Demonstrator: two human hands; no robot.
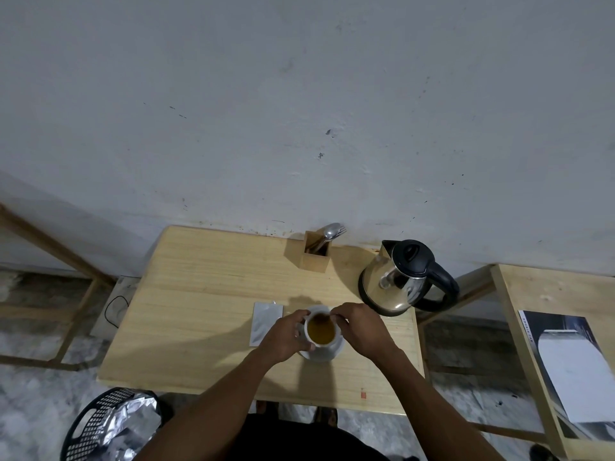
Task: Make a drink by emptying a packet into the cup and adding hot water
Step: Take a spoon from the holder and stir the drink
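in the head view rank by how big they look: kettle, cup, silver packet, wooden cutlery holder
1. kettle
2. silver packet, partly hidden by the left hand
3. cup and wooden cutlery holder: they look alike, so unranked.

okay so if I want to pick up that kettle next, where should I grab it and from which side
Probably by the black loop handle of the kettle, coming from the right. The handle sticks out on the right, away from the cup, while the spout points toward the wall. The shiny steel body may be hot.
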